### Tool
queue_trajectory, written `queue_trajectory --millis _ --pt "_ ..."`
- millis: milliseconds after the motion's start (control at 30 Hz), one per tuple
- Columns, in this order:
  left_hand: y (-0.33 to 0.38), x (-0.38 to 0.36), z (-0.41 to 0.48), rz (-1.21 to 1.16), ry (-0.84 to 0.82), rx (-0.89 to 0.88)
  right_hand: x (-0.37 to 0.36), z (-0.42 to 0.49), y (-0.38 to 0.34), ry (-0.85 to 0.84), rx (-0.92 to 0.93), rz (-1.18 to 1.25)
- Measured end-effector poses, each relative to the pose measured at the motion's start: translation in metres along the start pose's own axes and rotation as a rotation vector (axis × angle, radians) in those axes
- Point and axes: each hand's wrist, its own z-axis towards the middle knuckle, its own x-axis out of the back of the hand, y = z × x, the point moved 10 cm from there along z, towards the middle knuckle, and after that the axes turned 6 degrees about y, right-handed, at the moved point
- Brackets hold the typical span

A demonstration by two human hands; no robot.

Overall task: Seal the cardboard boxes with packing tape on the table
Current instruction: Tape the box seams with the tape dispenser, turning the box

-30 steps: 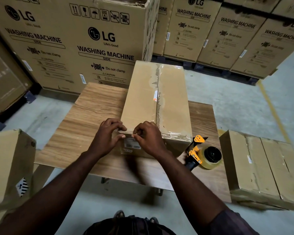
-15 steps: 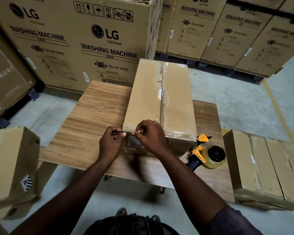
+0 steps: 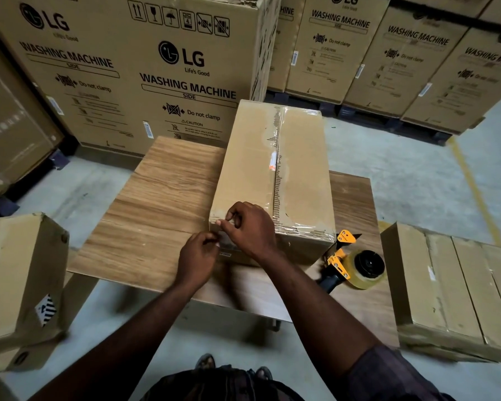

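A long cardboard box (image 3: 295, 169) lies on the wooden table (image 3: 156, 204), clear tape running along its top seam and across its near edge. My right hand (image 3: 250, 227) sits on the box's near left corner, fingers curled and pinching the tape there. Just below that corner my left hand (image 3: 198, 256) pinches the loose end of the clear tape strip. A yellow tape dispenser (image 3: 350, 264) with a clear roll lies on the table to the right of the box, held by neither hand.
Large washing machine cartons (image 3: 145, 68) stand behind the table. A cardboard box (image 3: 18, 279) sits at the left, and another flat box (image 3: 457, 290) at the right of the table. Grey floor (image 3: 402, 175) lies beyond.
My left hand has dropped from the box's top edge to below the corner, drawing the tape end down. My right hand has slid left to the corner.
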Motion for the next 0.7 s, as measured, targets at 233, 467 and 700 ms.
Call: queue_trajectory --millis 233,467,700 --pt "0.003 0.012 0.006 -0.021 0.089 0.097 0.001 -0.001 0.000 0.008 0.022 0.028" --pt "-0.008 -0.047 -0.006 -0.019 -0.222 0.188 0.001 -0.002 -0.002 0.007 0.030 0.035" --pt "0.010 -0.026 -0.008 -0.059 -0.004 0.051 0.002 -0.002 -0.001 0.002 0.043 0.042"
